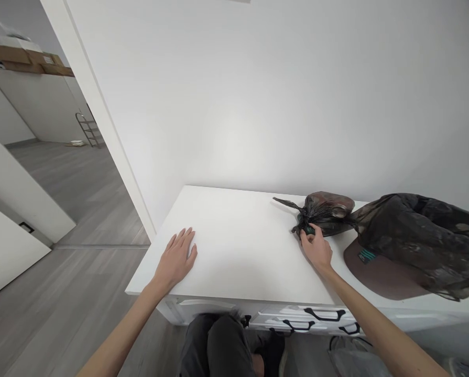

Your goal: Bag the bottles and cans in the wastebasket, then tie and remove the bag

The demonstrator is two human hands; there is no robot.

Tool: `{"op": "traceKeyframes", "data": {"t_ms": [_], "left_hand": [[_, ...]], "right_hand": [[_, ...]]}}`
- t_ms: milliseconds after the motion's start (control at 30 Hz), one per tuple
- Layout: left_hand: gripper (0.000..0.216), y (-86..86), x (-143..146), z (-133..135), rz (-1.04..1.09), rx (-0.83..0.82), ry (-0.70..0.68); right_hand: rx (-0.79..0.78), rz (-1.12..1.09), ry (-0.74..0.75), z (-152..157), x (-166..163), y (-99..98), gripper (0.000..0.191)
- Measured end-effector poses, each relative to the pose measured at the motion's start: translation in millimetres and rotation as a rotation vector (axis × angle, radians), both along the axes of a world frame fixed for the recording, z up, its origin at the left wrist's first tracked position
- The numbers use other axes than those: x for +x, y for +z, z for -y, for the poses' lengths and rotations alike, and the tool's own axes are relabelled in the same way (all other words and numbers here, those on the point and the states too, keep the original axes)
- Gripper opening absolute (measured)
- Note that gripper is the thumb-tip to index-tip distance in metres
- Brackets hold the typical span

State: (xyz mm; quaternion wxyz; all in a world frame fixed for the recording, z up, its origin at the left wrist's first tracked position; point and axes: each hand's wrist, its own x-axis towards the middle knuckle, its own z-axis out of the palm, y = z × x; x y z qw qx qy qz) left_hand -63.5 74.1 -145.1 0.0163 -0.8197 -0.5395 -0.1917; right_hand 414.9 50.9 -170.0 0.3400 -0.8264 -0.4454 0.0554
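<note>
My left hand [177,259] lies flat and open on the white cabinet top [238,251], fingers stretched out, holding nothing. My right hand [316,248] reaches to the gathered end of a dark camouflage hat [415,235] lying at the right of the cabinet. Its fingers pinch a small dark toggle [308,229] on the bunched fabric there. The hat's brown brim [379,272] with a small teal label rests flat on the top, to the right of my right hand.
A white wall rises behind the cabinet. Drawers with black handles [324,315] show below its front edge. My dark-trousered knee [218,345] is under the front. An open doorway at the left shows grey wood flooring [61,183] and cardboard boxes [25,57] on a far shelf.
</note>
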Motion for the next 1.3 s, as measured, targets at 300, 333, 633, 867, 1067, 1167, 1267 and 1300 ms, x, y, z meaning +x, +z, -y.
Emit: {"op": "traceKeyframes", "data": {"t_ms": [300, 333, 633, 867, 1067, 1167, 1267, 1300], "left_hand": [[0.059, 5.0, 1.1, 4.1, 0.013, -0.023, 0.005], [0.059, 4.7, 1.3, 4.0, 0.016, -0.026, 0.004], [0.061, 4.0, 1.8, 2.4, -0.013, -0.03, 0.011], [0.061, 5.0, 3.4, 1.5, -0.006, -0.029, 0.003], [0.062, 7.1, 5.0, 0.3, -0.022, -0.039, 0.009], [0.063, 8.9, 5.9, 0.3, -0.028, -0.035, 0.011], [0.06, 10.5, 13.3, 5.2, -0.005, 0.01, -0.015], [0.059, 10.9, 18.7, 8.9, 0.01, 0.023, -0.051]], "right_hand": [[0.006, 0.042, 0.033, -7.9, -6.4, 0.2, 0.049], [0.009, 0.043, 0.038, -7.8, -5.1, -1.3, 0.048], [0.063, 0.114, 0.192, -8.5, -0.2, -15.3, 0.037], [0.104, 0.089, 0.338, 2.9, -12.1, -10.8, 0.037], [0.15, 0.024, 0.488, 21.0, -32.5, -4.7, 0.036], [0.165, -0.03, 0.588, 32.6, -46.6, -0.2, 0.037], [0.175, -0.073, 0.68, 43.6, -62.6, 5.3, 0.033], [0.172, -0.085, 0.703, 46.8, -67.9, 7.0, 0.032]]}}
